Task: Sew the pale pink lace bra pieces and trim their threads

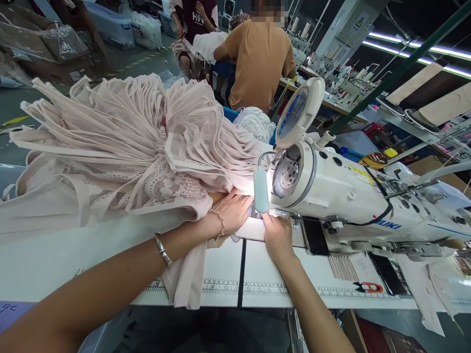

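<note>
My left hand [231, 213] lies with fingers stretched out on beige fabric [218, 241], just left of the sewing machine's needle area. A strip of the pale cloth hangs from under that wrist over the table's front edge. Close to the presser foot, my right hand [277, 238] has its fingers drawn together, their tips partly hidden behind a pale green lamp [261, 191]; what they pinch is not visible. The white sewing machine [331, 181] reaches in from the right. A large heap of pale pink lace-trimmed garments [147, 132] lies left of and behind my left hand.
Orange-handled thread snips [368, 287] lie on the white table [221, 264], which has a printed ruler along its front edge. A round hinged cover [300, 113] stands raised above the machine head. Beyond, a person in a brown shirt [257, 63] sits near other machines.
</note>
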{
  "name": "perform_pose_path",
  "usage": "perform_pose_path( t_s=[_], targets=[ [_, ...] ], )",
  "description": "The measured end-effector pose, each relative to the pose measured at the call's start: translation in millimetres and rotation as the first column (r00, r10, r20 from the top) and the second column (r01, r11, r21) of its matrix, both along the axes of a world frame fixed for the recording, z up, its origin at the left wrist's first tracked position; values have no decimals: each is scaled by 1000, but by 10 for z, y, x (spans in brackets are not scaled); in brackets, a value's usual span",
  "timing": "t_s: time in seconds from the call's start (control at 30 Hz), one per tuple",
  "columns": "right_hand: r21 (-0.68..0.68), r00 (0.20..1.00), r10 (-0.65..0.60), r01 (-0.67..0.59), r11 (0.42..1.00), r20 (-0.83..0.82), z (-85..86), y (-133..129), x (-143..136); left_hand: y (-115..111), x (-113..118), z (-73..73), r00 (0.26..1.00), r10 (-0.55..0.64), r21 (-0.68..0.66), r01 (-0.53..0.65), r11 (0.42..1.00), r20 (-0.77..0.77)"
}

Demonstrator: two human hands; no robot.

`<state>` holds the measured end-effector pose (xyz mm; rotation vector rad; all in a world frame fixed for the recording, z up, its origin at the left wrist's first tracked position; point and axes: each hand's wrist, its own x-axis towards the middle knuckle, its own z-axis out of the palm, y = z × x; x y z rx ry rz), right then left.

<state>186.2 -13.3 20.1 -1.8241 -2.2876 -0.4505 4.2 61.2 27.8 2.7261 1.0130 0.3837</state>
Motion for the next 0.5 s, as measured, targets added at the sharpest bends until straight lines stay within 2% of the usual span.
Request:
perform_pose_path(
  t_s=[0.23,0.5],
  targets=[
    [-90,997,-57,52,995,-50,-10,5,33,-19,1,8,999,5,41,-4,999,-31],
    [-240,989,-144,145,960,22,83,-19,-92,-23,5,-34,999,29,65,-28,997,-15]
  ],
)
